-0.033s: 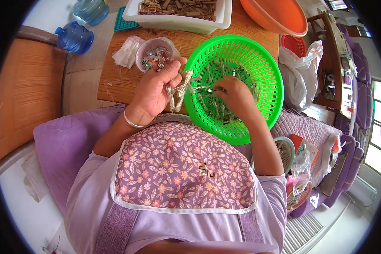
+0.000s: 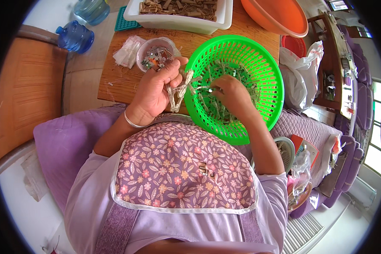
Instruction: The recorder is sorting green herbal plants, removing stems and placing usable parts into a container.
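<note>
A: Left hand [image 2: 156, 86] clenched on what?
B: Pale cord bundle [image 2: 181, 89], at the left rim of the green plastic basket [image 2: 277, 84].
A: Right hand [image 2: 232, 93]?
B: Pinching a small glinting piece [image 2: 210, 90] over the basket, probably so dropped bits stay in.

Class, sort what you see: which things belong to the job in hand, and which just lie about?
In the job, seemingly:
pale bundle in left hand
green basket under right hand
small pieces inside

Lying about, seemingly:
blue jugs
orange basin
white bag
red basket
</note>
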A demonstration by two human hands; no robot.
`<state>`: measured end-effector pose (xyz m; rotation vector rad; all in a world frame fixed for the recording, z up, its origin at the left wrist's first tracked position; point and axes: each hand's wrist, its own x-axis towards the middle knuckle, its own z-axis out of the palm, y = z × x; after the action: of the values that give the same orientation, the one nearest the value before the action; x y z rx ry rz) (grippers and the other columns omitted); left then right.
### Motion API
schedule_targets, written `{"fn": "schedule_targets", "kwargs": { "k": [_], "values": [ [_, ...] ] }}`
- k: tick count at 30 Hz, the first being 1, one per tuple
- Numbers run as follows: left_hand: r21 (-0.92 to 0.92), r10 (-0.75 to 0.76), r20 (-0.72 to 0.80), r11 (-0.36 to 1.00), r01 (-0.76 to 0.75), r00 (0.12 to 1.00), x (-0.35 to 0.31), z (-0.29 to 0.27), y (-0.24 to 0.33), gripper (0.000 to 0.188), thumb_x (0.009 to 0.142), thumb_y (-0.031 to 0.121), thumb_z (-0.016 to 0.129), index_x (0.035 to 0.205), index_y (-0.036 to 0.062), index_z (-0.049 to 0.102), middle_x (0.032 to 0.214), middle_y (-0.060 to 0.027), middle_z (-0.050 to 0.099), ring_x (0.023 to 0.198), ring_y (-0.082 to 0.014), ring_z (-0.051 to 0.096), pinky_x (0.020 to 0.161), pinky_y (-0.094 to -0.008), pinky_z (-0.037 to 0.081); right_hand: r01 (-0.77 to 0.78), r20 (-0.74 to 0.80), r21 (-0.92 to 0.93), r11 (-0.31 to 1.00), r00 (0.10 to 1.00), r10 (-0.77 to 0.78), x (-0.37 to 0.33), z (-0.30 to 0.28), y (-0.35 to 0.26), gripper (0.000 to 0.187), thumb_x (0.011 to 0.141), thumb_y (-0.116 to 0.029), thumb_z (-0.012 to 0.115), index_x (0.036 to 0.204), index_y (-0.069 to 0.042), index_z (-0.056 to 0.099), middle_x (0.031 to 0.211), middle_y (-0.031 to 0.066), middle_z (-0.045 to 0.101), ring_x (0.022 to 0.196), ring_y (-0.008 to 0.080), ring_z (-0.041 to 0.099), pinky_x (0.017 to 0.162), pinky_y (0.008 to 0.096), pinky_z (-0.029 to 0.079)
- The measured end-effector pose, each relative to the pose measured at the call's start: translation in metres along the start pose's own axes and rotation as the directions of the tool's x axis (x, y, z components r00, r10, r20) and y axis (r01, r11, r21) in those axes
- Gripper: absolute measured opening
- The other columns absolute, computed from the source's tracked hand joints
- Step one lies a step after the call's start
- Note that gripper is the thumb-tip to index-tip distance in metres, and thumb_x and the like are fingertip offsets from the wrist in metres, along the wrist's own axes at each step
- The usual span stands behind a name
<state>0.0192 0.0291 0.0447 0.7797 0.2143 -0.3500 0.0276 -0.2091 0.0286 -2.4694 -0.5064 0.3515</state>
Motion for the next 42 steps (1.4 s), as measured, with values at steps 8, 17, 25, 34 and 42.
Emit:
{"fn": "schedule_targets", "kwargs": {
  "k": [8,17,25,34,42],
  "values": [
    [-0.074,-0.041,-0.005,0.996,0.041,0.999,-0.011,0.001,0.003,0.032,0.096,0.026,0.053,0.106,-0.0028,0.060,0.073,0.0004,0.057,0.075,-0.0130,0.058,0.073,-0.0269,0.046,0.035,0.092,-0.253,0.967,0.996,-0.012,0.033,0.039,0.020,0.013,0.076,-0.012,0.067,0.085,-0.005,0.061,0.090,0.0153,0.061,0.089,0.0344,0.060,0.078,0.0422,0.048],
    [0.036,-0.024,0.008,0.999,0.023,1.000,-0.011,0.003,-0.001,0.033,0.096,0.029,0.052,0.107,-0.0005,0.061,0.087,-0.0044,0.064,0.086,-0.0162,0.062,0.080,-0.0308,0.049,-0.253,0.134,0.804,0.537,0.959,0.251,-0.014,-0.060,0.015,0.007,0.087,-0.012,0.063,0.088,-0.007,0.058,0.072,0.0035,0.061,0.060,0.0095,0.056,0.052,0.0226,0.042],
    [0.187,-0.346,0.199,0.932,0.311,0.917,-0.004,0.032,-0.020,0.042,0.095,0.038,0.052,0.115,0.0015,0.059,0.098,-0.0117,0.066,0.093,-0.0176,0.063,0.084,-0.0329,0.050,-0.018,-0.076,0.938,0.346,0.963,0.257,-0.026,-0.070,-0.027,0.008,0.090,-0.013,0.062,0.091,-0.007,0.057,0.069,0.0016,0.062,0.055,0.0056,0.055,0.046,0.0169,0.039],
    [0.074,-0.318,0.183,0.948,0.310,0.930,-0.002,0.041,-0.029,0.041,0.094,0.034,0.054,0.119,0.0019,0.055,0.102,-0.0123,0.065,0.098,-0.0182,0.062,0.087,-0.0311,0.049,-0.074,-0.150,0.729,0.681,0.953,0.264,-0.007,-0.038,-0.044,0.012,0.089,-0.013,0.063,0.092,-0.002,0.060,0.072,-0.0004,0.062,0.059,0.0067,0.057,0.049,0.0213,0.043],
    [0.012,-0.143,0.036,0.990,0.143,0.989,0.003,0.016,-0.020,0.022,0.094,0.017,0.056,0.109,0.0012,0.058,0.078,-0.0017,0.055,0.071,-0.0102,0.052,0.067,-0.0245,0.046,-0.084,-0.128,0.559,0.825,0.974,0.186,0.026,-0.044,-0.011,0.018,0.082,-0.016,0.064,0.098,-0.006,0.065,0.088,0.0163,0.065,0.079,0.0318,0.063,0.068,0.0354,0.049]
  ]
}}
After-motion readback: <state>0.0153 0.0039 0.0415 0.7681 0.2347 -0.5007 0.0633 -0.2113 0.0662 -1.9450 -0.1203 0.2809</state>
